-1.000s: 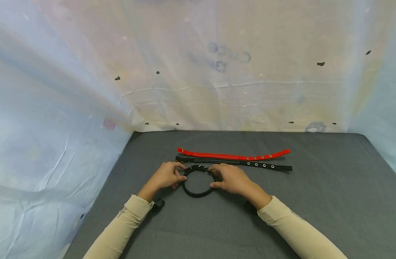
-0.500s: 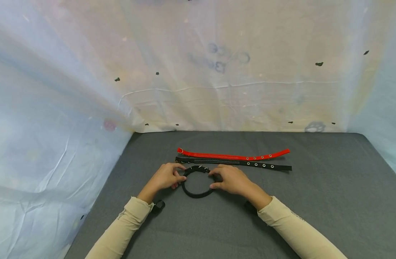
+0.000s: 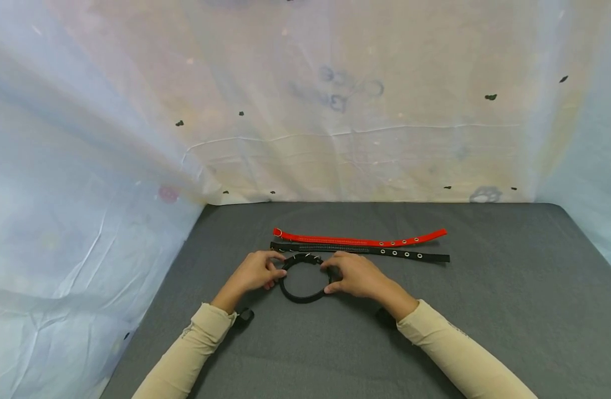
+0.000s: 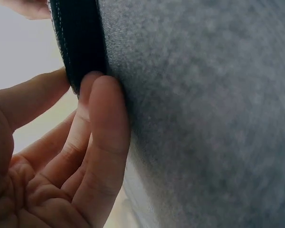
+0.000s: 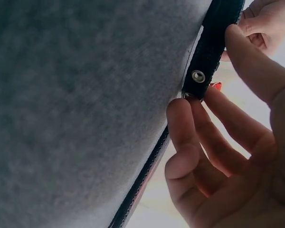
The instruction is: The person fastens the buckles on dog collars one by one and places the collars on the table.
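A black collar, buckled into a ring, stands on edge on the grey cloth between my two hands. My left hand holds its left side, thumb in front and fingers behind. In the left wrist view, the thumb and fingertips meet the lower edge of the stitched black collar. My right hand holds the right side between thumb and fingers. A metal eyelet shows on the black collar in the right wrist view. Small metal parts sit at the ring's far side.
Behind the ring, a straight black collar with several eyelets lies flat. Parallel beyond it is a red collar with a metal ring at its left end. The grey table meets a pale hanging sheet at the back.
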